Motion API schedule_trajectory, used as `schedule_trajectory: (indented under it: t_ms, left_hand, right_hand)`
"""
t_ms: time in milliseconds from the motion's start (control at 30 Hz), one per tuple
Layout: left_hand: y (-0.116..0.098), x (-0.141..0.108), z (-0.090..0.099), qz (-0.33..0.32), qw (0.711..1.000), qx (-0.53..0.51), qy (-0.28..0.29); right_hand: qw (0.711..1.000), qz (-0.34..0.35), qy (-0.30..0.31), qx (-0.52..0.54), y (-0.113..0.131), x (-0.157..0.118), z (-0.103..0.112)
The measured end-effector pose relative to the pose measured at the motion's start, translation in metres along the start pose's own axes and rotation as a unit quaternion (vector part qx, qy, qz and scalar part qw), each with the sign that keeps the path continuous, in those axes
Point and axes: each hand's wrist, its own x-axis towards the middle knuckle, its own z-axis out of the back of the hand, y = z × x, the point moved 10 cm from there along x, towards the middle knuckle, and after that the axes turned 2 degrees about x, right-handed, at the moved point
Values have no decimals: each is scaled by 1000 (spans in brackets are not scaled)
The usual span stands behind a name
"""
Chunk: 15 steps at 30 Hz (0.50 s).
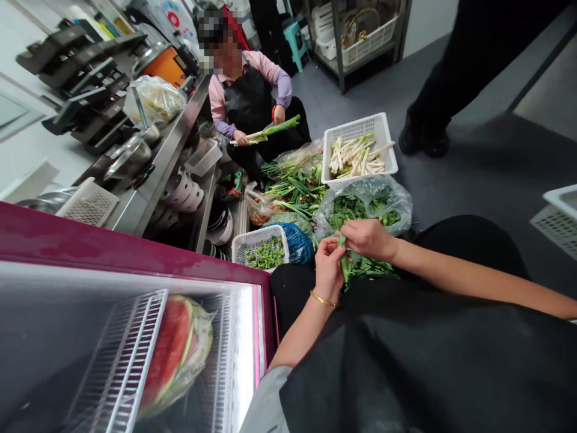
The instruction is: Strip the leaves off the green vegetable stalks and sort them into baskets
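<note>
Above my lap, my left hand is closed round a green leafy stalk, a gold bangle on its wrist. My right hand pinches at the stalk's upper end, touching my left fingers. Just beyond lies a clear plastic bag with leafy greens in it; more greens lie below my hands. To the left, a small white basket holds short green pieces. The exact kind of greens cannot be made out.
A co-worker squats ahead holding a long leek-like stalk. Peeled white stalks fill a white basket. Green onions lie on the floor. A glass-doored fridge with cut watermelon stands left; someone's legs are at right.
</note>
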Motion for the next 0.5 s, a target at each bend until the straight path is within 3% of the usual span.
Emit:
schedule_trajectory:
  t_ms: [67,133,167,233,300,367,400,433,500]
  left_hand:
    - [4,-1,-1,44,998,-32,23]
    - [0,-1,-1,59,996,-58,45]
    - [-3,0,-3,61,994,-68,59]
    - [-9,-2,-10,67,990,-81,97]
    - [-9,-5,-18,85,984,-83,135]
    - [-2,-11,-27,120,975,-76,171]
    - [2,-15,-31,141,970,-73,183]
    - [7,-17,-33,155,968,-69,186]
    - [11,-16,-31,157,972,-64,165]
  right_hand:
    - [993,114,-8,19,29,-16,2]
    - [982,145,18,119,38,-31,3]
    - [976,110,31,183,31,-33,4]
    - [949,-42,52,308,-1,-29,-2]
    - [890,-194,71,407,-32,-26,-17]
    - [839,-260,92,469,-42,-19,-30]
    - [832,-263,96,480,-42,-14,-33]
    - [843,-252,85,468,-41,-9,-31]
    - [910,-198,21,365,-35,-2,-17]
